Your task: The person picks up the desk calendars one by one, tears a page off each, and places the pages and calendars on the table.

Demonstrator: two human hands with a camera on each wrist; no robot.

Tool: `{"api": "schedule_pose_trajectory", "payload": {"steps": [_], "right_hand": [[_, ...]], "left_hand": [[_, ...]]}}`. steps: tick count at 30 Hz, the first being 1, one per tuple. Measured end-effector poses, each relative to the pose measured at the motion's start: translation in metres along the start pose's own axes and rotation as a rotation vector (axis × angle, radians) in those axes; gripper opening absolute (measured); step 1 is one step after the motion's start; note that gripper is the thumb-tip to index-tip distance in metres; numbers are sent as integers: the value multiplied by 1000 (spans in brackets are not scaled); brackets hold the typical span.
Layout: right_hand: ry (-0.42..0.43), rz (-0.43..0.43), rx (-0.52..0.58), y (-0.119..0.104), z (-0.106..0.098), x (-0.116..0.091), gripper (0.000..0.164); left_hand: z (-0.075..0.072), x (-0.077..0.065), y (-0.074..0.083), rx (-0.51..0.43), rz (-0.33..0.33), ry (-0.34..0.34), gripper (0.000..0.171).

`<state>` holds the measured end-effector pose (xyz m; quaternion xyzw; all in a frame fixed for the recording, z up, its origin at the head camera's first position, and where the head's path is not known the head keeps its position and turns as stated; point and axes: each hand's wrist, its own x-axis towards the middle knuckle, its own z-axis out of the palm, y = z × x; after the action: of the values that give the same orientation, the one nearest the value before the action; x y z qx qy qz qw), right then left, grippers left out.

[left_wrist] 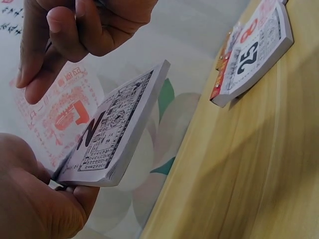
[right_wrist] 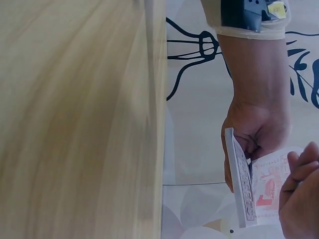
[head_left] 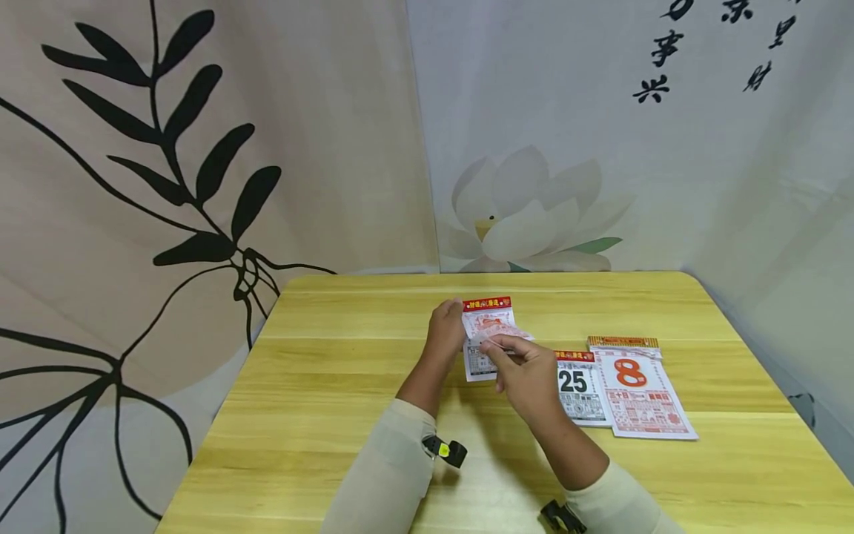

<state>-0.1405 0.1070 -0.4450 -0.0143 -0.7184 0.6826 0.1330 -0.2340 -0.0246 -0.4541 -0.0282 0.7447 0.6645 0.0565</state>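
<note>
The left hand (head_left: 445, 330) pinches the side of a small calendar (head_left: 479, 366), tilted up above the table (head_left: 333, 386). The right hand (head_left: 530, 374) pinches its thin top page (head_left: 492, 323), which is bent up. Nearby on the right, a calendar with a black 25 (head_left: 582, 397) and a calendar with a red 8 (head_left: 647, 404) lie touching.

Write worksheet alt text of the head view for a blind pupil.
A left hand holds a small white paper calendar pad with a red top strip; the right hand pinches its lifted, red-printed page. To the right, a white calendar showing a black 25 and another showing a red 8 lie on a yellow wooden table.
</note>
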Motion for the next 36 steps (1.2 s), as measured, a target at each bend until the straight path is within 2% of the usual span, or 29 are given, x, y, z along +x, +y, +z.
{"api": "schedule_pose_trajectory", "payload": {"steps": [7, 13, 23, 27, 31, 36], "right_hand": [[5, -7, 28, 1, 1, 1, 9], [15, 5, 36, 0, -1, 1, 9], [37, -8, 71, -5, -8, 4, 15], [59, 2, 79, -5, -9, 4, 16], [83, -14, 91, -8, -10, 4, 14], [115, -41, 89, -11, -12, 5, 15]], "left_hand": [[0, 1, 0, 36, -17, 9, 53], [1, 2, -1, 51, -6, 19, 52], [-3, 3, -2, 41, -5, 32, 52], [-2, 4, -2, 53, 7, 72, 49], [-3, 6, -2, 63, -10, 124, 49], [-5, 7, -4, 38, -22, 151, 50]]}}
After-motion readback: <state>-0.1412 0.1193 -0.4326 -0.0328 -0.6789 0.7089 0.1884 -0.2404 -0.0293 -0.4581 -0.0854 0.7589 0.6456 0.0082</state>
